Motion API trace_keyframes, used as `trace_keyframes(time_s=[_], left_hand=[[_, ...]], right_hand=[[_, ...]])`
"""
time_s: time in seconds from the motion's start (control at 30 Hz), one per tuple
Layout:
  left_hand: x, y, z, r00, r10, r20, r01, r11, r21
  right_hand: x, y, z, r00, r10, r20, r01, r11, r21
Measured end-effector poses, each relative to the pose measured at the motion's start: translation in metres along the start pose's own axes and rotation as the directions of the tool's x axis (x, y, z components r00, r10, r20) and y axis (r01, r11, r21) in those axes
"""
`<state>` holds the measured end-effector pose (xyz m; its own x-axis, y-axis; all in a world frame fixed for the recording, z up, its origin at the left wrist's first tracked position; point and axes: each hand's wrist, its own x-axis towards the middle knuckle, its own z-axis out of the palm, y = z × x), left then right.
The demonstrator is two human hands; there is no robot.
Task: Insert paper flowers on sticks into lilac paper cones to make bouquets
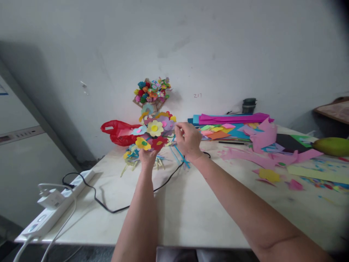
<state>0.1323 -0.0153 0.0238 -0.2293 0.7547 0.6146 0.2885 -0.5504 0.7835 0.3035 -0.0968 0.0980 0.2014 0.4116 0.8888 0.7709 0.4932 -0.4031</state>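
My left hand (148, 157) is closed around the lower part of a bouquet of paper flowers (155, 128), raised over the table. Yellow, cream, red, purple and light blue blooms make up the bunch, and they hide part of my fingers. Right beside the purple flower (169, 124), my right hand (188, 141) has its fingers curled in a pinch; whatever is between the fingertips is too small to make out. Below the bouquet, more paper flowers (132, 153) and thin blue paper strips (182, 156) lie on the table.
A fan-shaped flower arrangement (152, 92) stands against the wall. Left are a red plastic bag (120, 133), a power strip (54, 211) and a black cable (111, 211) crossing the table. Right lie colored paper sheets (231, 118), pink scraps (263, 136) and a green-yellow fruit (331, 146).
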Motion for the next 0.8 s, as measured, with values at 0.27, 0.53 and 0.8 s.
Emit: trace_keyframes(time_s=[0.27, 0.53, 0.8], left_hand=[[-0.001, 0.012, -0.002, 0.986, -0.028, 0.163, 0.049, 0.991, -0.124], [-0.002, 0.016, -0.006, 0.966, -0.042, 0.256, 0.074, 0.991, -0.113], [-0.004, 0.023, -0.004, 0.975, -0.076, 0.211, 0.092, 0.994, -0.067]], right_hand=[[0.015, 0.012, -0.003, 0.999, 0.032, -0.025, -0.030, 0.996, 0.090], [0.023, 0.011, -0.011, 0.995, -0.033, 0.094, 0.027, 0.998, 0.063], [0.025, 0.013, -0.014, 0.983, -0.056, 0.177, 0.049, 0.998, 0.041]])
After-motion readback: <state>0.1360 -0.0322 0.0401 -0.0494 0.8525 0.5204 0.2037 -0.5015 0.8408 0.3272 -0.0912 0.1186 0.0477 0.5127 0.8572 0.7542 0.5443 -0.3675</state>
